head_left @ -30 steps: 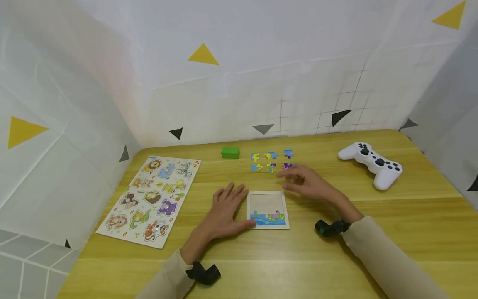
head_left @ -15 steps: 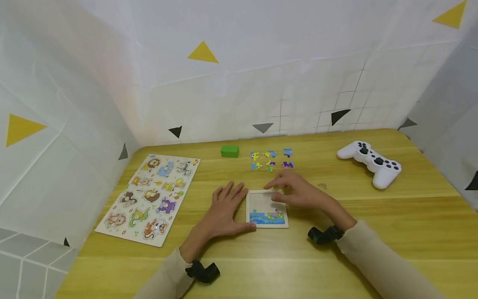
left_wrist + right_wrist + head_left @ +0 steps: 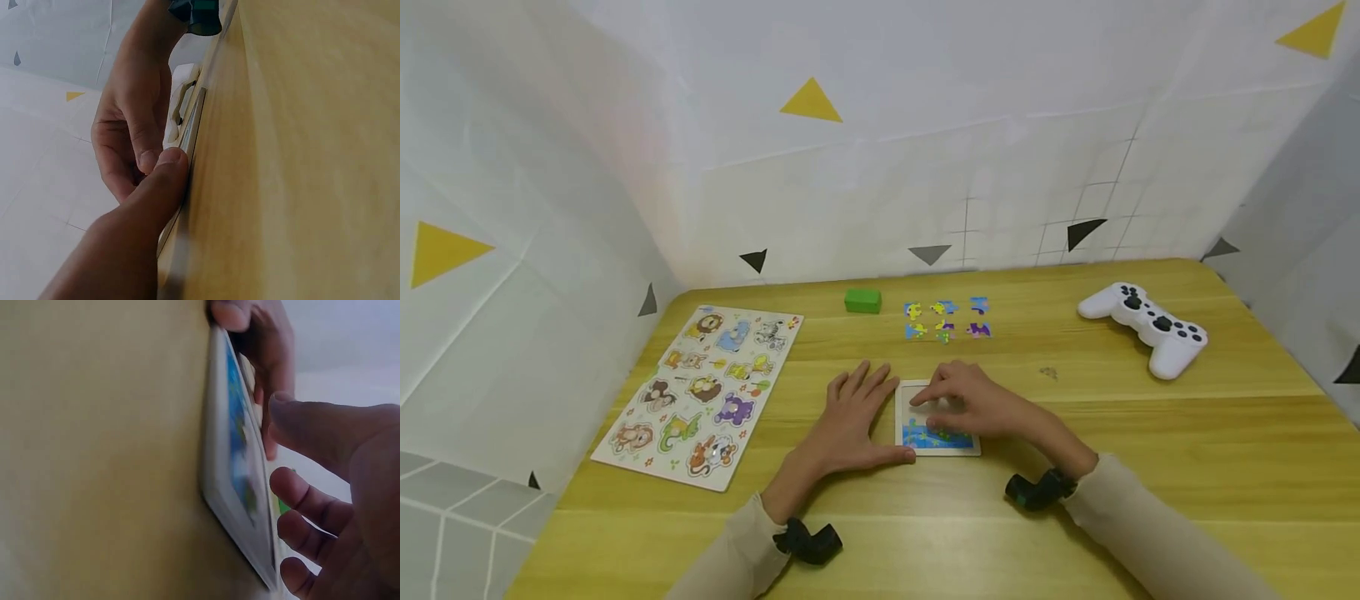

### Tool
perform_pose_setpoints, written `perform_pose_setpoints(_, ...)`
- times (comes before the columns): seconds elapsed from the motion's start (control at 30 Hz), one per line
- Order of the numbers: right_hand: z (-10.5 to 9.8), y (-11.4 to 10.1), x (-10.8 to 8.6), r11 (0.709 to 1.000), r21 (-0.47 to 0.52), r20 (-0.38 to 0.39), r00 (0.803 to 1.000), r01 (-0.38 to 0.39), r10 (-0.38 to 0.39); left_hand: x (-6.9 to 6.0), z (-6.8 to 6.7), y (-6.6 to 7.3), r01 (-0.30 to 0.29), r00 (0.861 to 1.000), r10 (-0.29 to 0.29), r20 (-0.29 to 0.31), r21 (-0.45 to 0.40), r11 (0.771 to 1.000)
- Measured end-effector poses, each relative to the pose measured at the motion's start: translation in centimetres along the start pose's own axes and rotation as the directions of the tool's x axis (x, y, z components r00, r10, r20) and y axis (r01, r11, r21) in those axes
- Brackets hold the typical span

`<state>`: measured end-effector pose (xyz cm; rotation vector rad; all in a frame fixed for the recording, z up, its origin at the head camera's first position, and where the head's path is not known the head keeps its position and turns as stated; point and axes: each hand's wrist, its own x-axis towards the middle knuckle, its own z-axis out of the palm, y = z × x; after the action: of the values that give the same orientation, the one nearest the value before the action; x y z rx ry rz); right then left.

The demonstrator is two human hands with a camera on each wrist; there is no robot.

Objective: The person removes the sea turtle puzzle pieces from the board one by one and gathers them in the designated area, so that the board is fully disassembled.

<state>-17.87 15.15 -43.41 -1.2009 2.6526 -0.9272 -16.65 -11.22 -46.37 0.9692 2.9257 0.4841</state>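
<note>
A small square puzzle tray [image 3: 951,453] lies on the table before me, its pale rim around joined blue pieces [image 3: 919,437] in the lower part. My left hand [image 3: 848,429] rests spread on the table at the tray's left side, its thumb on the lower left corner. Over the tray is my right hand [image 3: 979,406], index finger stretched toward the bare upper left. In the right wrist view, the thumb and fingers of the right hand [image 3: 369,469] stand apart, and I see nothing between them. Whether a fingertip touches the tray is hidden.
Behind the tray lie several loose jigsaw pieces [image 3: 978,330] in two rows. A green block [image 3: 862,302] sits left of them. An animal puzzle board [image 3: 700,396] lies at the left, a white game controller [image 3: 1142,327] at the right. A pale sheet hangs behind the table.
My right hand has moved from beside the loose pieces toward me and left, over the tray, covering part of the joined pieces. The left hand has stayed put.
</note>
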Motion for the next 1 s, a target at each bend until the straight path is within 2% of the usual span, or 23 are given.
perform_pose_setpoints(0.23, 1.1, -0.6, 0.1, 0.999, -0.031, 0.025, 0.999, 0.021, -0.021, 0.0, 0.0, 0.0, 0.003, 1.000, -0.003, 0.002, 0.006, 1.000)
perform_pose_setpoints(0.4, 1.1, -1.0, 0.1, 0.999, -0.035, 0.038, 0.999, 0.007, -0.006, 0.0, 0.0, 0.1, 0.000, 1.000, 0.000, -0.002, 0.007, 1.000)
perform_pose_setpoints(0.77, 1.0, -1.5, 0.1, 0.994, -0.105, 0.033, 0.999, 0.033, -0.030, 0.0, -0.2, 0.1, -0.009, 1.000, 0.009, -0.009, 0.006, 1.000)
perform_pose_setpoints(1.0, 0.6, -1.7, 0.0, 0.997, -0.072, 0.064, 0.998, 0.019, -0.014, 0.0, -0.1, 0.1, -0.027, 0.999, 0.027, -0.018, -0.002, 1.000)
